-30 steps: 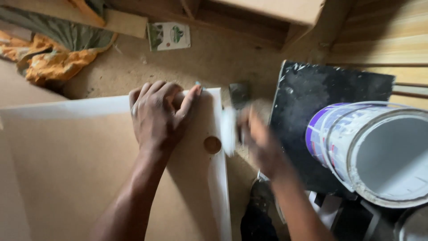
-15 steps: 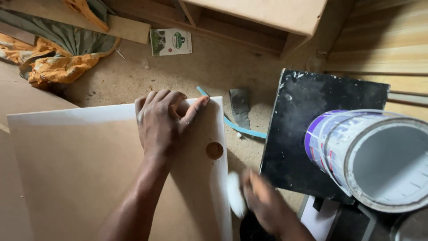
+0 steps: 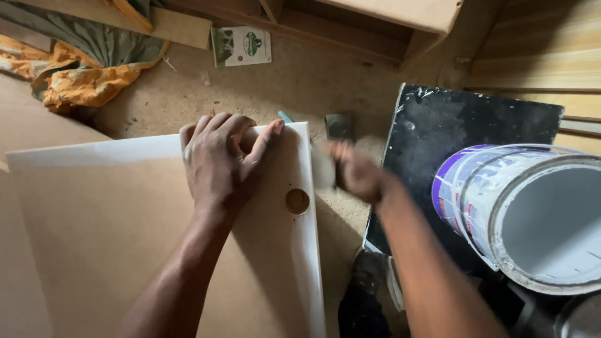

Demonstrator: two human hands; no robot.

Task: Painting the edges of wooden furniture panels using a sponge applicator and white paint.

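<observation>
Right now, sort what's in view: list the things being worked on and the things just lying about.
In use:
- flat brown board with white edges and a round hole
- left hand, pressed flat on the board
- right hand, blurred, holding a small pale pad at the board's edge

Lying about:
- large open white paint can
- black panel
- orange cloth
- green and white packet

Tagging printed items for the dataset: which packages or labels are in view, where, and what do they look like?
Paper packet: flat on the dusty floor at top centre, rectangular, white with green graphics and a small red spot.
Paint can: at right, lying on its side over a black board, cylindrical, white with a purple band on its label, open mouth facing the camera.
</observation>
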